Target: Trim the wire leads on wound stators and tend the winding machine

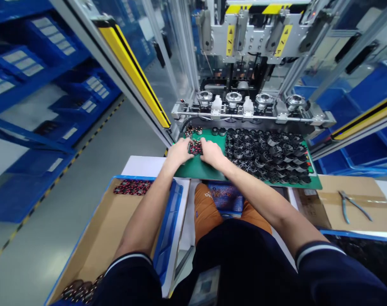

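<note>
A cluster of copper-wound motor stators [196, 147] stands at the left part of the green mat [195, 171]. My left hand [179, 152] closes on the cluster's left side, and my right hand [212, 153] presses against its right side, so the stators sit gripped between them. Some fingertips are hidden behind the parts. Just beyond my hands, more stators [193, 131] lie at the mat's far left corner. To the right of my right hand, many black ring-shaped housings [260, 151] stand in rows, partly stacked.
Behind the mat rises a machine with a row of round metal fixtures [233, 97]. A blue-rimmed bin [100, 229] lined with cardboard, holding stators at both ends, is at my left. Pliers [349, 204] lie on a cardboard box [355, 191] at right. Yellow-edged posts [132, 72] flank the station.
</note>
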A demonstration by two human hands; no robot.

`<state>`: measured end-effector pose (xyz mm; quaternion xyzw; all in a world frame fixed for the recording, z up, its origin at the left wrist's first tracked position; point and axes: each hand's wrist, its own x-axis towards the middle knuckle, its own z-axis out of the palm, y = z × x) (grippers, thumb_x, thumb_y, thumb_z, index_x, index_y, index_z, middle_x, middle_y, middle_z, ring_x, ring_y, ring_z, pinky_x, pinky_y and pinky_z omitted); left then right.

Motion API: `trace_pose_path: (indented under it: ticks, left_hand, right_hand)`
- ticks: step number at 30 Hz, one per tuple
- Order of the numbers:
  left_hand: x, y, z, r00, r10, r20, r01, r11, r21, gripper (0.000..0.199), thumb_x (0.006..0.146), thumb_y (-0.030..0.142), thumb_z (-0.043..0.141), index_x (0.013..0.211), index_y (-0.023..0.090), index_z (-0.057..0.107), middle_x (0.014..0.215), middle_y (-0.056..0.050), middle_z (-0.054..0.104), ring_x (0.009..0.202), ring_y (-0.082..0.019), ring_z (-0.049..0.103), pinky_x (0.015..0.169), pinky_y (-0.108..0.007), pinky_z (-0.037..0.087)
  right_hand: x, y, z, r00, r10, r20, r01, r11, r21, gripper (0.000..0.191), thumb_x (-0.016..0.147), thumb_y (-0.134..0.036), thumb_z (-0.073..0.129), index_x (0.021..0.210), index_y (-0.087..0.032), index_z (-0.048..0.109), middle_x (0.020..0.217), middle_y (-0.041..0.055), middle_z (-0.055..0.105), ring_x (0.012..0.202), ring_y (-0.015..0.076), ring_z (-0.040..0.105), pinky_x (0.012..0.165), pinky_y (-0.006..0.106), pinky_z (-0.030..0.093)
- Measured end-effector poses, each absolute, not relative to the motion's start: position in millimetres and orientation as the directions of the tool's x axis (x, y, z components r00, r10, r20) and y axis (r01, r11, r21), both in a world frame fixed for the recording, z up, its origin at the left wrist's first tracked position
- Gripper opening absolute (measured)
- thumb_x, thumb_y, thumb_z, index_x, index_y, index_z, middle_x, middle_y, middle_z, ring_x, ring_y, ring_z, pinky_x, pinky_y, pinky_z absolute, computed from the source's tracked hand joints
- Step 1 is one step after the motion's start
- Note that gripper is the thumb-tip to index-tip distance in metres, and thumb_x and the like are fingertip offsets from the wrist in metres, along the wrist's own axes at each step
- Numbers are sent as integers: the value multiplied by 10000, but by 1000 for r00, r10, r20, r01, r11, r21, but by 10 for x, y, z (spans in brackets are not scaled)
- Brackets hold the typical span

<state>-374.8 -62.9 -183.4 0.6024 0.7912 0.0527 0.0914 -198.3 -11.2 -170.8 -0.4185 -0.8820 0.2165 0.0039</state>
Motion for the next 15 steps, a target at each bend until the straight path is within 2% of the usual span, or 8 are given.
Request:
trace_pose_path:
  ticks: [2,3,4,6,8,10,12,15]
  left_hand:
    - [-3676,-802,-1777,-270,963,-1,939,263,223,644,890,300,911,1488,252,679,1453,-154,655,1307,-385,719,1100,-503,609]
    - [-3612,-898,-1763,-248,966,72,936,219,274,608,923,322,889,1488,262,672,1447,-138,645,1315,-366,712,1113,-497,604]
    - [-3524,-995,-1762,-210,963,169,927,141,347,546,953,339,870,1460,264,682,1412,-117,651,1298,-336,713,1122,-479,600]
    - [-3280,-1167,-1799,-130,924,360,879,-60,473,400,998,359,840,1364,256,719,1314,-80,672,1251,-279,712,1134,-441,590]
    - [-2982,-1274,-1877,-70,885,461,824,-209,527,300,1025,375,819,1288,251,747,1260,-69,682,1240,-259,698,1141,-436,584]
    - [-2697,-1288,-1965,-24,881,472,802,-265,535,266,1028,392,822,1249,254,769,1271,-77,682,1250,-268,683,1136,-455,586]
    - [-2481,-1206,-2028,10,888,459,801,-282,528,273,1026,409,828,1249,258,781,1305,-89,672,1261,-281,669,1153,-477,578]
    - [-2300,-972,-2029,48,902,429,830,-275,485,298,1037,430,816,1279,258,787,1347,-106,652,1298,-300,637,1194,-497,548]
  right_hand:
    - [-1631,-359,-1670,-702,700,-129,678,601,-423,659,1016,-325,776,1608,-217,507,1479,156,711,1254,288,750,1035,370,583]
    - [-1412,-502,-1673,-732,672,-111,638,619,-458,632,1031,-372,773,1602,-257,527,1451,115,734,1223,258,759,1015,352,581]
    - [-1177,-644,-1691,-761,645,-76,577,617,-536,559,1042,-379,764,1558,-262,584,1359,88,776,1152,234,773,978,343,580]
    - [-696,-891,-1761,-744,656,-125,558,507,-657,358,1036,-356,774,1377,-258,719,1082,30,827,968,205,787,874,336,571]
    - [-273,-1040,-1841,-688,699,-198,613,413,-673,180,1043,-313,753,1204,-236,778,916,10,809,827,188,766,803,339,559]
    - [28,-1074,-1881,-597,766,-239,694,344,-633,140,1061,-303,718,1158,-232,789,871,8,796,781,189,750,791,347,556]
    - [185,-1009,-1842,-513,830,-217,762,325,-560,198,1092,-347,674,1223,-250,786,905,12,799,807,202,748,802,357,547]
    - [187,-799,-1646,-513,857,-47,812,466,-353,310,1155,-410,541,1302,-252,764,1095,71,798,1000,250,739,806,373,507]
